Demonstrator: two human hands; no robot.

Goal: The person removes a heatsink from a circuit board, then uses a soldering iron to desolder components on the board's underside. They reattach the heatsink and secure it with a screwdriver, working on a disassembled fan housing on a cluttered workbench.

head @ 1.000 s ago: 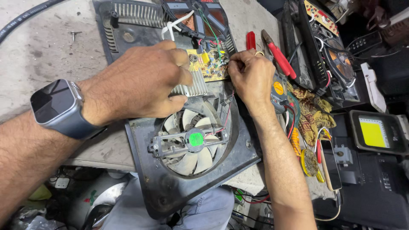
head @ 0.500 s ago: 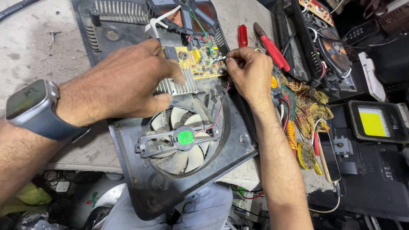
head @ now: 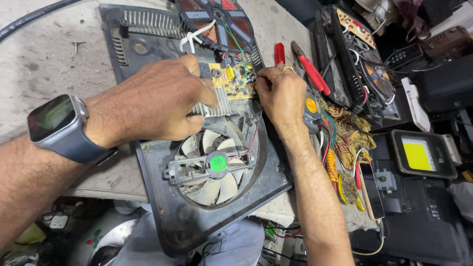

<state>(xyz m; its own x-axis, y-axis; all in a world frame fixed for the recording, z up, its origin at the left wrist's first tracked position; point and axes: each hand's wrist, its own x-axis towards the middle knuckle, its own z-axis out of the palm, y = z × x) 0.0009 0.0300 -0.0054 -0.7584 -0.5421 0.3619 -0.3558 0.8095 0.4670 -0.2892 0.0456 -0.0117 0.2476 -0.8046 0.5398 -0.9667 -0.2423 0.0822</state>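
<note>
Hands work the board (head: pixel 235 81): left hand (head: pixel 152 106) clamps the heatsink (head: pixel 213 104); right hand (head: pixel 282 93), grip pinched at 3 o'clock, should probe steadily.

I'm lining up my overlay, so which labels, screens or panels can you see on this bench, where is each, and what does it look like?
Smartwatch screen: on the left wrist, rounded rectangle, dark, grey case.
Fan hub sticker: centre of the cooling fan, round, green.
Flood light panel: right of the bench, yellow rectangle in a dark frame.
Phone: beside the right forearm, slim, dark screen, lying flat.
Multimeter dial: under the right hand, round, orange.
</note>
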